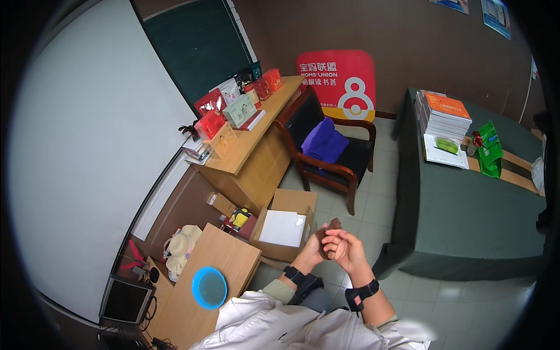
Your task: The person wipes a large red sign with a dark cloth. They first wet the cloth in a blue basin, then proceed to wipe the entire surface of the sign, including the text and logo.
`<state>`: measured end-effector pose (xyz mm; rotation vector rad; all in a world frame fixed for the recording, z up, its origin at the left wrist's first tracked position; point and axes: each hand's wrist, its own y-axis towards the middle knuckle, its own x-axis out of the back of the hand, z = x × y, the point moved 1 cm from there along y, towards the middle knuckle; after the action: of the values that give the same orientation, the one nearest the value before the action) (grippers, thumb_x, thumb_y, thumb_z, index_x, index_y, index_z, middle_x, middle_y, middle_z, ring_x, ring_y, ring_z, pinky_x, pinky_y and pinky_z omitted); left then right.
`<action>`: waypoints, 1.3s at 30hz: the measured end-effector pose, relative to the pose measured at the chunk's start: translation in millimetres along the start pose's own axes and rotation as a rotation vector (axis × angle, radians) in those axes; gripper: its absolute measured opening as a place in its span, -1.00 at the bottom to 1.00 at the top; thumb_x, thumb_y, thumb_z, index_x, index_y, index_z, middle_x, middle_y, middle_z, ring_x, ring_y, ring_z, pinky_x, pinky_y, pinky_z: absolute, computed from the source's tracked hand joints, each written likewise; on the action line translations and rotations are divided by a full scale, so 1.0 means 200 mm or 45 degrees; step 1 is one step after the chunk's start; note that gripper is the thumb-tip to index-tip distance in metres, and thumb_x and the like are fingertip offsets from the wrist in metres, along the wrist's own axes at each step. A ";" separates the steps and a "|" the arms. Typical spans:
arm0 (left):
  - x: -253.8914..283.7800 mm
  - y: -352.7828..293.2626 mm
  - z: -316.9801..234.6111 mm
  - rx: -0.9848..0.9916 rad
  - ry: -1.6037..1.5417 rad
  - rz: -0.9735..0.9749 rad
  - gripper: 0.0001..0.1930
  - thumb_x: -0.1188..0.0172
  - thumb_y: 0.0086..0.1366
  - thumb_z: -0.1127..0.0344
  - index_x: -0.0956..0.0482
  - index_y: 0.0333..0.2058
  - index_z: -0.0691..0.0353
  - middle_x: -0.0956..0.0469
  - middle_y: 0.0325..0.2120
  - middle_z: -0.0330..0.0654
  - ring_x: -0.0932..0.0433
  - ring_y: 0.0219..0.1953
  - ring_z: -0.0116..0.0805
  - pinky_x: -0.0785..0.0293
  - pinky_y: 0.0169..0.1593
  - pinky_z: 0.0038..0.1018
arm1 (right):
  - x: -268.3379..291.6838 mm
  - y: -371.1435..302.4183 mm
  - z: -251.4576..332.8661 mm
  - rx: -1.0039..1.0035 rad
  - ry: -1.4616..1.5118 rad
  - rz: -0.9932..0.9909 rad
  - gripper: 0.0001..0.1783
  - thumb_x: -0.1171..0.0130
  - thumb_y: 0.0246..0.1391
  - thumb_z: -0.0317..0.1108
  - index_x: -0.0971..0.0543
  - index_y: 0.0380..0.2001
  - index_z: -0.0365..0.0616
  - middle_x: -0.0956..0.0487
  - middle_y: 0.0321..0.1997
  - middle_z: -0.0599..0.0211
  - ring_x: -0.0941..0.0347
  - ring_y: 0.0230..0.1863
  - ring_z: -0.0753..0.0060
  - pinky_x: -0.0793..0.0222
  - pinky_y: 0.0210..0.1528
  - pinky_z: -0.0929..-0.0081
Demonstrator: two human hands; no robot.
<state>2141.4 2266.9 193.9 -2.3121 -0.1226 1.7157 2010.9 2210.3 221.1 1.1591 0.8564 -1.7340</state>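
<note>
Both of my hands are together in front of my body. A small dark brown object (328,249) with a narrow end pointing up is between them; its kind is hard to make out. It rests in my left hand (312,247), whose fingers are mostly hidden behind it. My right hand (348,249) comes from the other side, with its curled fingers against the brown object. Each wrist wears a black strap. To the left of my hands, a blue basin (209,288) stands on a light wooden table (224,248).
Just beyond my hands is an open cardboard box (294,201) with white sheets. A wooden armchair (345,166) holds a purple cloth. Packages line a wooden desk (233,160). On the right, a green-covered table (466,216) carries a stack of books (444,116). A monitor (123,299) stands lower left.
</note>
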 end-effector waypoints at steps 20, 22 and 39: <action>-0.17 1.91 -0.66 -0.473 1.367 -0.402 -0.60 -0.08 0.38 -0.02 -0.44 -0.34 0.28 -0.51 -0.47 -0.20 -0.46 -0.39 -0.45 -0.41 -0.31 -0.43 | 0.60 0.98 1.19 0.764 -0.955 -1.052 -0.54 0.10 0.33 -0.11 -0.44 0.14 -0.15 -0.37 0.22 0.23 -0.27 0.23 0.29 -0.27 0.15 0.34; -0.19 2.15 -0.68 -0.536 1.678 -0.492 -0.56 -0.04 0.40 -0.02 -0.39 -0.27 0.37 -0.51 -0.46 -0.07 -0.51 -0.37 -0.26 -0.44 -0.24 -0.29 | 0.62 1.11 1.29 0.860 -1.269 -1.007 -0.50 0.09 0.34 -0.15 -0.35 0.23 -0.20 -0.30 0.29 0.16 -0.18 0.32 0.22 -0.10 0.33 0.32; -0.69 3.47 -1.06 0.171 0.921 -0.022 -0.51 0.08 0.41 -0.09 -0.46 -0.54 0.18 -0.46 -0.76 -0.22 -0.41 -0.78 -0.43 -0.32 -0.70 -0.54 | 1.14 1.88 2.65 0.716 0.022 -0.228 -0.70 0.06 0.14 -0.39 -0.45 -0.05 -0.09 -0.52 -0.05 0.31 -0.52 -0.09 0.36 -0.45 -0.03 0.41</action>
<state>2241.6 1535.5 201.6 -2.6439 0.1076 0.7608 2122.4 1534.1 155.2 1.4919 0.4998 -2.1976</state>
